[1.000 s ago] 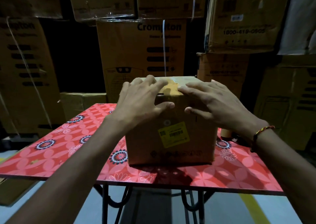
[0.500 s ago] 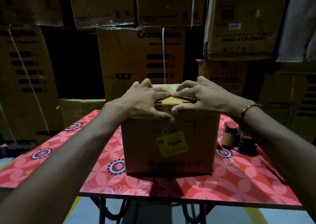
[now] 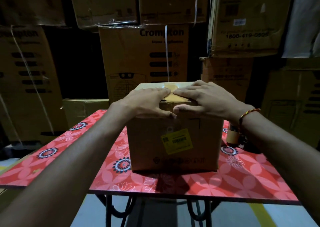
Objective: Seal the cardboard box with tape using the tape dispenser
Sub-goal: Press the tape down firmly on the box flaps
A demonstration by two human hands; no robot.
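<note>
Both hands lie flat on the near top edge of the cardboard box (image 3: 174, 140) at the centre of the frame. The left hand (image 3: 147, 103) has its fingers straight across the lid and its thumb pressed on the front face; the right hand (image 3: 206, 102) mirrors it, fingers spread, thumb on the front face too. Neither grips anything. Their fingertips nearly meet over a strip of tape (image 3: 173, 95) running along the lid's seam, so I judge they are pressing it down over the edge to make it stick.

Right of the box, partly hidden behind the right wrist with its bracelet (image 3: 247, 114), stands the tape dispenser (image 3: 232, 135) on the red floral table (image 3: 242, 180), near the box but apart from it. That forearm sits between the viewer and the dispenser. Stacked cartons (image 3: 143, 57) fill the upper half of the frame, well behind the table.
</note>
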